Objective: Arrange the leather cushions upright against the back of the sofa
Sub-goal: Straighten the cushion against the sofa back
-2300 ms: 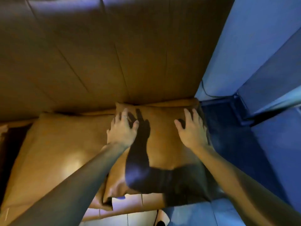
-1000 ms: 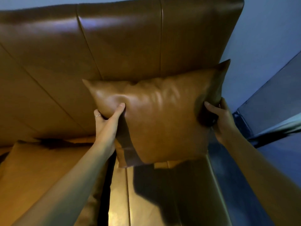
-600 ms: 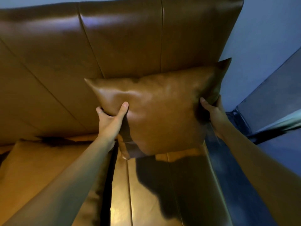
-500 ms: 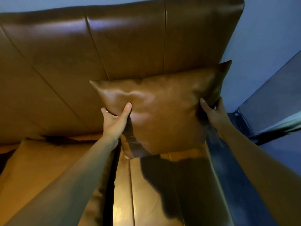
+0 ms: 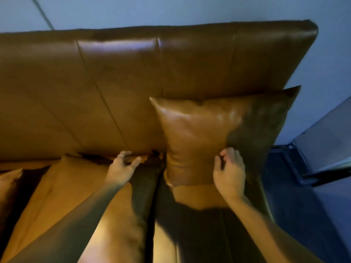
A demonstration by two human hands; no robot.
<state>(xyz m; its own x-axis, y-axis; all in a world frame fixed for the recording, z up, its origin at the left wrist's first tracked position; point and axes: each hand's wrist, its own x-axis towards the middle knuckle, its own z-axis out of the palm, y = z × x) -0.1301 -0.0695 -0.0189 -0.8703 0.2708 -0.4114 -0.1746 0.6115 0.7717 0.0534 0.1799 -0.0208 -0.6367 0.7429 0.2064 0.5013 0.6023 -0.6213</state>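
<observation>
Sofa (image 5: 133, 88) in tan-brown leather fills most of the view, with a tall backrest split by stitched seams into panels and a shiny highlight running along its top edge. Behind it is a plain bluish wall (image 5: 171, 10), and off to the right the floor (image 5: 303, 215) looks dark blue, with some angled panel or furniture edge there that's too dim to make out. Lighting is pretty low and warm on the seat, with heavy arm shadows across it.

One leather cushion (image 5: 205, 137) stands upright at the right end of the sofa, its back against the backrest and its bottom edge on the seat. It's glossy, a bit creased near the top, with pointy corners, and its right half sits in shadow.

A second cushion (image 5: 79, 196) lies flat on the seat to the left, and the corner of another one (image 5: 9, 179) pokes in at the far left edge.

The right hand (image 5: 229, 173) is at the upright cushion's lower front, fingers curled loosely; I can't tell if its grip actually holds anything. The left hand (image 5: 123, 168), with a ring on it, is spread open over the flat cushion's far edge, not grasping anything.
</observation>
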